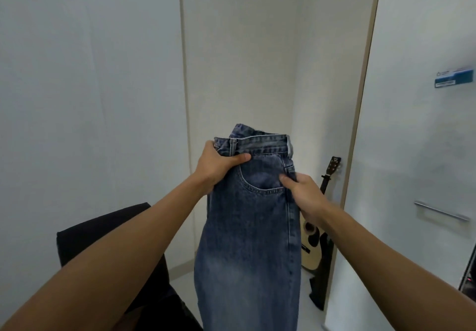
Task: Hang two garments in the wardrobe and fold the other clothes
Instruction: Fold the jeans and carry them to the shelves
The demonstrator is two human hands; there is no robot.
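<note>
Holding the jeans up lets the legs hang straight. Left hand grips the waistband, right hand pinches the side seam, probably for folding.

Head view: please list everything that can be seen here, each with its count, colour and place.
jeans: one, blue denim, held up in the centre, legs hanging down
guitar: one, tan body with dark neck, leaning in the corner right of the jeans
chair: one, black, lower left behind the left arm
handle: one, silver, on the white door at right
sticker: one, blue and white, upper right on that door
walls: white, with beige trim strips, all around
left hand: one, grip on the waistband
right hand: one, grip on the right side seam by the pocket
</note>
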